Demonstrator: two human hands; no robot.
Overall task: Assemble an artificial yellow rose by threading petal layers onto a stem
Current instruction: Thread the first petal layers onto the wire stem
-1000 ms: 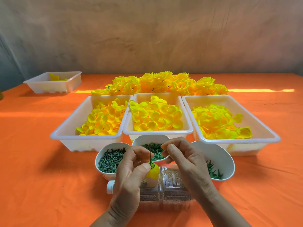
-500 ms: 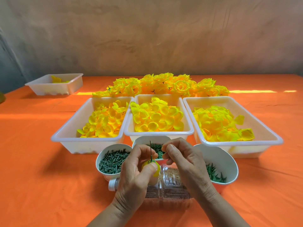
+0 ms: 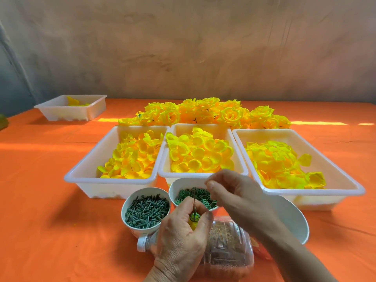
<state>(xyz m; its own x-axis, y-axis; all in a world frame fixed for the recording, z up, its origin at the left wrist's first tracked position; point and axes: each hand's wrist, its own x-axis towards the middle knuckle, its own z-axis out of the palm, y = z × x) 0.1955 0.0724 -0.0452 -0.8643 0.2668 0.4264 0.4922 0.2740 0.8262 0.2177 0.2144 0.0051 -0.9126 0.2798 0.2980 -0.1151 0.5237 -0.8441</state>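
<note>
Right hand (image 3: 234, 192) has drawn up and away from the stem (image 3: 194, 202), fingertips pressed together; whether they hold anything cannot be told. Left hand (image 3: 183, 235), lower centre, pinches the yellow bud (image 3: 192, 223), stem upright.

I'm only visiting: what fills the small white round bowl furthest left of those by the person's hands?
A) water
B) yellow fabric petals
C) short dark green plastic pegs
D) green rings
C: the small white round bowl is heaped with short dark green plastic pegs; it sits just left of the left hand, which pinches a yellow bud.
</note>
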